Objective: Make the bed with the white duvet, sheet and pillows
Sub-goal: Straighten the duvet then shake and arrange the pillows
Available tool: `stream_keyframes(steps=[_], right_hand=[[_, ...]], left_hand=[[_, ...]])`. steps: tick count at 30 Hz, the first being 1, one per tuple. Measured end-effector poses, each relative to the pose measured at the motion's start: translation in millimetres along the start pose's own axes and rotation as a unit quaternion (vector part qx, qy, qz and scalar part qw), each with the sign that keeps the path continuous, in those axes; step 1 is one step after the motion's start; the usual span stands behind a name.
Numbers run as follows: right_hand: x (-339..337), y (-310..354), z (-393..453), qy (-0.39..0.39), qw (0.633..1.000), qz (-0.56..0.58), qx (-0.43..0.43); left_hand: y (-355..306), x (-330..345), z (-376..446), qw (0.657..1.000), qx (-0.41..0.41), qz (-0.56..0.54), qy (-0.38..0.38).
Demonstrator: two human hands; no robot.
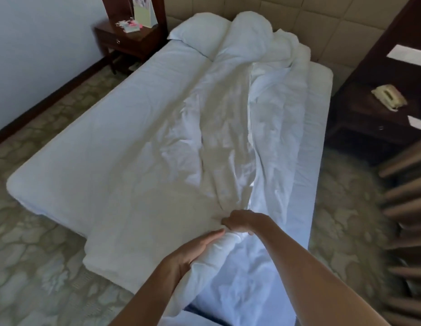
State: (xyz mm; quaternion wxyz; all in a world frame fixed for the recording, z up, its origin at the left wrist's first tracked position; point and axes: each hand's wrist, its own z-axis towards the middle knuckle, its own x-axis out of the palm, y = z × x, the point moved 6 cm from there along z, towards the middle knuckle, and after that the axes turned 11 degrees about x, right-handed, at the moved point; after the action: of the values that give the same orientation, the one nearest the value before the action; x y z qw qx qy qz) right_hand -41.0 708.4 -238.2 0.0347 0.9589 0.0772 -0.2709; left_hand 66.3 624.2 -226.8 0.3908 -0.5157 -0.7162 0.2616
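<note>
A white duvet lies bunched in a long crumpled ridge down the middle and right of the bed, from the headboard to the foot. The white sheet covers the mattress flat on the left side. One white pillow rests at the head on the left; a second mound of white beside it may be pillow or duvet. At the foot, my right hand is clenched on the duvet's gathered end. My left hand lies just below it, fingers extended, cupping the same bunch of fabric that hangs toward me.
A dark wooden nightstand with small items stands at the back left. Another dark cabinet with a beige telephone is on the right. Wooden slats are at the far right. Patterned carpet surrounds the bed; a padded headboard is behind.
</note>
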Motion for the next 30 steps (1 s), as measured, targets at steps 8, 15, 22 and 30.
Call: stream_keyframes(steps=[8, 15, 22, 30], right_hand=[[14.7, -55.7, -11.5, 0.001, 0.995, 0.075, 0.064], [17.9, -101.1, -8.6, -0.02, 0.997, 0.048, 0.064], [23.6, -124.2, 16.1, -0.038, 0.998, 0.032, -0.03], [23.6, -145.9, -7.9, -0.035, 0.98, -0.112, -0.159]], left_hand=[[28.6, 30.3, 7.9, 0.999, 0.007, -0.025, 0.048], [39.9, 69.1, 14.6, 0.993, -0.013, 0.046, 0.104], [54.3, 93.3, 20.8, 0.952, -0.027, 0.293, 0.08], [67.4, 151.1, -16.2, 0.922, 0.061, 0.375, -0.071]])
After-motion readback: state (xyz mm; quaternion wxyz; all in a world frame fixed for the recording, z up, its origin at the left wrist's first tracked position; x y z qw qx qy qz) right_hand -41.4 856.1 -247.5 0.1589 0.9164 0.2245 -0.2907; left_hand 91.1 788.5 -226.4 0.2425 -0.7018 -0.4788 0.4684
